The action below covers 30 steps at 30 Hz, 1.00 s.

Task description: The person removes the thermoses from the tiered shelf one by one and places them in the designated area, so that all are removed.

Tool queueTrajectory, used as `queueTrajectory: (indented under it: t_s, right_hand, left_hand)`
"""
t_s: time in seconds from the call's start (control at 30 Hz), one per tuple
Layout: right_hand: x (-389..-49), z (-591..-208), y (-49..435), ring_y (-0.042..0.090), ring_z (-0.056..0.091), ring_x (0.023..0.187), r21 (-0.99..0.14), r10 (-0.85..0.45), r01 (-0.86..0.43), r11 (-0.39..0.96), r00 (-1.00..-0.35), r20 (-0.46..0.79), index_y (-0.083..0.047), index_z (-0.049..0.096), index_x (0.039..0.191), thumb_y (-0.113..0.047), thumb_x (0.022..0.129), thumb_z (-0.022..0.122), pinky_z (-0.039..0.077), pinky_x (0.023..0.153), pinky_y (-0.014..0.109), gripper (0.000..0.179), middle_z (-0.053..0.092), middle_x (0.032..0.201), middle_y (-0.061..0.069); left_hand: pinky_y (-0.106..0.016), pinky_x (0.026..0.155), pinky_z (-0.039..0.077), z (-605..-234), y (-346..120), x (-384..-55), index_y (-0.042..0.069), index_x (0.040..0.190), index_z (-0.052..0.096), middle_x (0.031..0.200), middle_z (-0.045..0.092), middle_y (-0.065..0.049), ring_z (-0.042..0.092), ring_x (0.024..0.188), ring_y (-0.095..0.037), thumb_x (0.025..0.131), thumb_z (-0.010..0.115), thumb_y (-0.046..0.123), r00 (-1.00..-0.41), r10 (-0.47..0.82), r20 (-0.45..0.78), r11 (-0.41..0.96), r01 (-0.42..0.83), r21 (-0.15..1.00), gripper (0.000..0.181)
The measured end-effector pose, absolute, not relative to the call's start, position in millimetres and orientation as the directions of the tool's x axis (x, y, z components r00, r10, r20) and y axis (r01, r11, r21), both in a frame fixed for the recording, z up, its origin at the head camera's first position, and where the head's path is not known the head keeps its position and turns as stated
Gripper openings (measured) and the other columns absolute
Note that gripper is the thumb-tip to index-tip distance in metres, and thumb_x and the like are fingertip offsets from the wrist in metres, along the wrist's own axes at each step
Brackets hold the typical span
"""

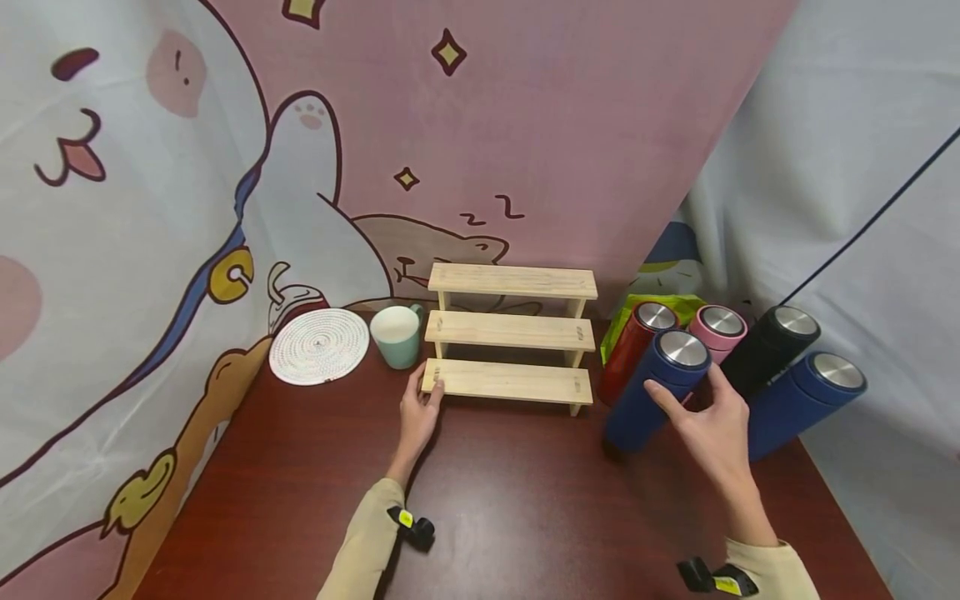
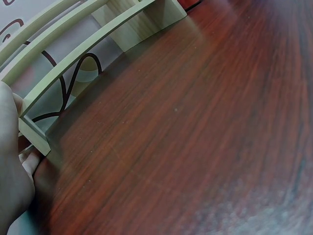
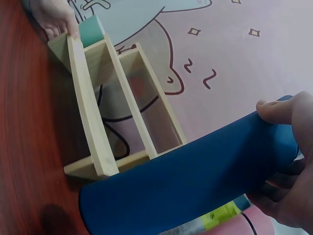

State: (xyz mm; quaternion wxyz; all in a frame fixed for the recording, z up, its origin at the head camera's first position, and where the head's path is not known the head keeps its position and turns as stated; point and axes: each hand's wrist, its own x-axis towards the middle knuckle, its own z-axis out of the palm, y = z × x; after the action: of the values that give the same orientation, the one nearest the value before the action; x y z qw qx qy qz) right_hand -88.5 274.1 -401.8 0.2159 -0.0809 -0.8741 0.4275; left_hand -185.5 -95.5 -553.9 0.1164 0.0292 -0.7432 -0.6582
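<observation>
A three-step wooden shelf [image 1: 510, 381] stands on the table against the back wall. My left hand [image 1: 417, 414] grips the left end of its lowest step, thumb [image 1: 437, 388] on top. In the right wrist view, the left hand [image 3: 55, 15] shows at the shelf's far end. Right of the shelf, my right hand [image 1: 716, 437] holds a blue thermos bottle [image 1: 645, 408] with a silver lid, thumb and fingers round its upper part. The bottle leans, its base close over the table. The right wrist view shows the blue body [image 3: 186, 171] slanting across the shelf's near end.
Behind and beside the held bottle stand a red thermos [image 1: 626, 358], a pink thermos [image 1: 716, 333], a black thermos [image 1: 765, 354] and another blue thermos [image 1: 802, 404]. A yellow-green bag [image 1: 618, 321] lies behind them. A green mug [image 1: 399, 346] and round white mat [image 1: 318, 347] are left of the shelf.
</observation>
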Motion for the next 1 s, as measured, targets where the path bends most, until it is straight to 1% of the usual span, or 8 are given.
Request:
queueTrajectory:
  t_s: [0.13, 0.3, 0.4, 0.47, 0.57, 0.67, 0.8, 1.0]
  right_hand:
    - [-86.2, -404.9, 283.8, -0.014, 0.053, 0.092, -0.775, 0.354, -0.011, 0.632, -0.886, 0.301, -0.01, 0.057, 0.138, -0.032, 0.087, 0.081, 0.042, 0.078, 0.003, 0.06, 0.069, 0.124, 0.017]
    - [-86.5, -410.4, 296.6, -0.011, 0.051, 0.089, -0.766, 0.396, 0.018, 0.642, -0.864, 0.312, -0.009, 0.06, 0.133, -0.032, 0.085, 0.083, 0.04, 0.076, 0.008, 0.058, 0.07, 0.119, 0.018]
    - [-86.9, -414.3, 304.0, -0.012, 0.05, 0.09, -0.768, 0.431, 0.055, 0.638, -0.852, 0.297, -0.01, 0.06, 0.134, -0.034, 0.085, 0.083, 0.039, 0.078, 0.01, 0.059, 0.07, 0.122, 0.017]
    - [-86.3, -415.5, 308.5, -0.013, 0.048, 0.093, -0.771, 0.449, 0.083, 0.631, -0.85, 0.275, -0.012, 0.058, 0.137, -0.035, 0.086, 0.082, 0.039, 0.079, 0.009, 0.061, 0.069, 0.126, 0.016]
    - [-85.1, -417.3, 315.4, -0.013, 0.048, 0.093, -0.776, 0.467, 0.103, 0.622, -0.844, 0.263, -0.012, 0.057, 0.139, -0.036, 0.086, 0.081, 0.039, 0.08, 0.008, 0.062, 0.068, 0.128, 0.016]
    - [-84.6, -419.9, 321.8, -0.012, 0.049, 0.091, -0.778, 0.487, 0.113, 0.618, -0.832, 0.266, -0.011, 0.058, 0.137, -0.035, 0.086, 0.082, 0.038, 0.079, 0.008, 0.061, 0.069, 0.122, 0.015]
    - [-84.8, -424.8, 328.9, -0.013, 0.05, 0.087, -0.777, 0.52, 0.138, 0.614, -0.811, 0.267, -0.01, 0.06, 0.133, -0.034, 0.084, 0.083, 0.038, 0.078, 0.008, 0.059, 0.069, 0.113, 0.009]
    - [-86.6, -432.8, 336.0, -0.012, 0.048, 0.087, -0.773, 0.535, 0.136, 0.62, -0.793, 0.29, -0.008, 0.06, 0.131, -0.033, 0.084, 0.084, 0.037, 0.078, 0.011, 0.058, 0.068, 0.11, 0.008]
  left_hand:
    - [-0.054, 0.106, 0.047, -543.9, -95.4, -179.9, -0.005, 0.149, 0.044, 0.139, 0.058, -0.027, 0.056, 0.129, -0.037, 0.1, 0.063, 0.008, -0.972, -0.192, 0.136, 0.131, 0.112, 0.985, 0.054]
    - [-0.053, 0.106, 0.047, -544.8, -95.9, -180.0, -0.004, 0.149, 0.044, 0.14, 0.058, -0.026, 0.056, 0.129, -0.035, 0.1, 0.063, 0.008, -0.972, -0.194, 0.13, 0.127, 0.107, 0.986, 0.054]
    - [-0.052, 0.105, 0.048, -544.4, -95.9, -179.8, -0.004, 0.149, 0.044, 0.14, 0.059, -0.026, 0.056, 0.128, -0.035, 0.1, 0.063, 0.008, -0.972, -0.195, 0.132, 0.13, 0.108, 0.986, 0.054]
    - [-0.052, 0.104, 0.048, -544.1, -95.9, -179.6, -0.004, 0.149, 0.044, 0.14, 0.059, -0.026, 0.057, 0.128, -0.034, 0.1, 0.063, 0.008, -0.972, -0.194, 0.134, 0.128, 0.11, 0.986, 0.054]
    - [-0.052, 0.104, 0.048, -543.8, -95.9, -179.4, -0.004, 0.149, 0.044, 0.139, 0.059, -0.026, 0.057, 0.127, -0.034, 0.1, 0.063, 0.008, -0.972, -0.193, 0.138, 0.121, 0.116, 0.986, 0.054]
    - [-0.053, 0.104, 0.048, -543.7, -96.0, -179.4, -0.004, 0.149, 0.044, 0.139, 0.059, -0.026, 0.057, 0.127, -0.034, 0.1, 0.063, 0.009, -0.971, -0.194, 0.142, 0.117, 0.12, 0.986, 0.054]
    - [-0.054, 0.104, 0.047, -543.8, -96.1, -179.0, -0.004, 0.149, 0.044, 0.139, 0.059, -0.027, 0.057, 0.127, -0.035, 0.1, 0.063, 0.009, -0.971, -0.193, 0.14, 0.118, 0.118, 0.986, 0.054]
    - [-0.055, 0.106, 0.046, -545.2, -94.9, -179.5, -0.004, 0.149, 0.044, 0.141, 0.057, -0.027, 0.055, 0.129, -0.035, 0.1, 0.063, 0.01, -0.972, -0.192, 0.133, 0.115, 0.113, 0.987, 0.055]
